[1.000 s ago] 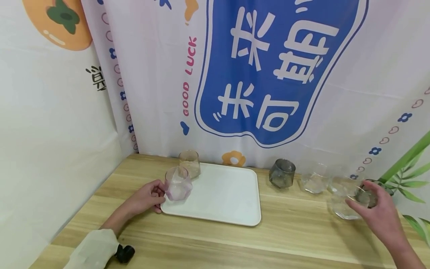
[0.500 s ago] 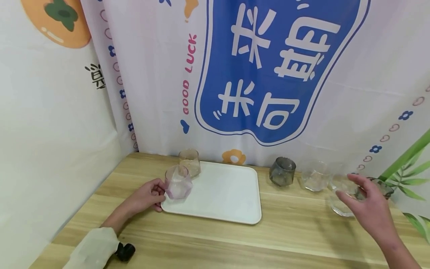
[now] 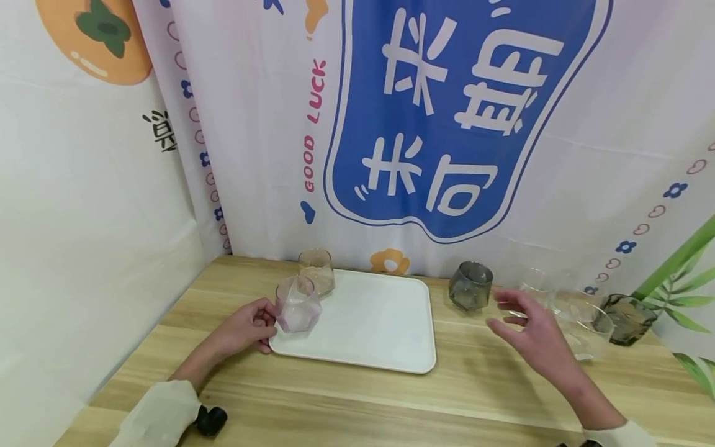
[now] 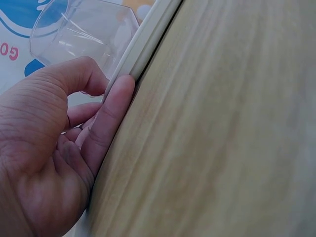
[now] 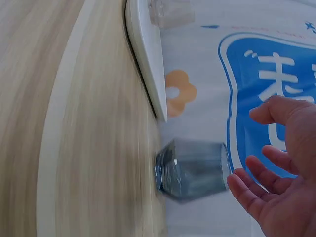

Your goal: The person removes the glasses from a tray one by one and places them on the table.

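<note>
My left hand (image 3: 248,326) grips the left rim of a white tray (image 3: 380,323); in the left wrist view its fingers (image 4: 111,106) pinch the tray's edge. On the tray's left end stand a pink faceted glass (image 3: 298,308), close to that hand, and an amber glass (image 3: 316,273) behind it. My right hand (image 3: 536,335) is in the air right of the tray, fingers spread and holding nothing. Nearest to it is a smoky grey glass (image 3: 470,287), upright on the table. The right wrist view shows the fingertips close to this glass's (image 5: 192,170) rim; contact is unclear.
Right of and behind my right hand stand clear glasses (image 3: 586,332), partly hidden and overlapping. A darker grey-brown glass (image 3: 628,320) sits at the far right. A printed cloth (image 3: 268,155) hangs along the wooden table's (image 3: 313,397) back edge.
My right hand has moved left, away from the clear glasses and over toward the smoky grey glass. My left hand, the tray and the glasses on it stay in place.
</note>
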Tool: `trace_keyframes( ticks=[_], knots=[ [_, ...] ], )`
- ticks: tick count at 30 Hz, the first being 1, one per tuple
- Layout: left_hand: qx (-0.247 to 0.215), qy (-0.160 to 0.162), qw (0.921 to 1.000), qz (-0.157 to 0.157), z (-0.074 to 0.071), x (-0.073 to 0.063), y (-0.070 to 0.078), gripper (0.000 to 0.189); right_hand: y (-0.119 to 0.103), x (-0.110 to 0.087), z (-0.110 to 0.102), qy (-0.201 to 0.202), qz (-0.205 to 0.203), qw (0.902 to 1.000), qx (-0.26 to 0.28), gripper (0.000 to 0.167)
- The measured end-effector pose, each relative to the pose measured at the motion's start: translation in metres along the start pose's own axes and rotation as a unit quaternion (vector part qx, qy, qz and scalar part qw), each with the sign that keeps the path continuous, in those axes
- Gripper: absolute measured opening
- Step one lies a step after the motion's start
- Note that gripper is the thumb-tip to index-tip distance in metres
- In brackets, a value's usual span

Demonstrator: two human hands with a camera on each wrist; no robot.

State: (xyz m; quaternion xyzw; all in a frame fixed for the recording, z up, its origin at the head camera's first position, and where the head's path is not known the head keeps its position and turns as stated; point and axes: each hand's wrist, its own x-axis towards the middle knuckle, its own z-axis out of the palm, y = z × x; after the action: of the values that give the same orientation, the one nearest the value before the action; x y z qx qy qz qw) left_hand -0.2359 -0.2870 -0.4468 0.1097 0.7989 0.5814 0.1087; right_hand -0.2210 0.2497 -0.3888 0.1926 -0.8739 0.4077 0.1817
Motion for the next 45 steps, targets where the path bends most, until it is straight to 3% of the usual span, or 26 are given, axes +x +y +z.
trace_keyframes(
  ticks=[6, 24, 34, 45],
  knots=[
    [-0.003, -0.002, 1.0, -0.001, 0.001, 0.001, 0.0, 0.029, -0.013, 0.007, 0.03, -0.025, -0.014, 0.9984, 0.05, 0.047],
    [0.003, 0.007, 1.0, -0.005, 0.0, -0.004, -0.006, 0.03, -0.042, 0.026, 0.1, -0.112, 0.013, 0.984, 0.138, 0.049],
    [-0.002, 0.006, 1.0, -0.002, 0.001, -0.002, -0.006, 0.03, -0.063, 0.035, 0.137, -0.133, -0.001, 0.9772, 0.165, 0.05],
    [0.004, 0.002, 1.0, 0.0, 0.001, 0.0, -0.001, 0.03, -0.085, 0.049, 0.159, -0.146, -0.006, 0.9741, 0.172, 0.049]
  ],
)
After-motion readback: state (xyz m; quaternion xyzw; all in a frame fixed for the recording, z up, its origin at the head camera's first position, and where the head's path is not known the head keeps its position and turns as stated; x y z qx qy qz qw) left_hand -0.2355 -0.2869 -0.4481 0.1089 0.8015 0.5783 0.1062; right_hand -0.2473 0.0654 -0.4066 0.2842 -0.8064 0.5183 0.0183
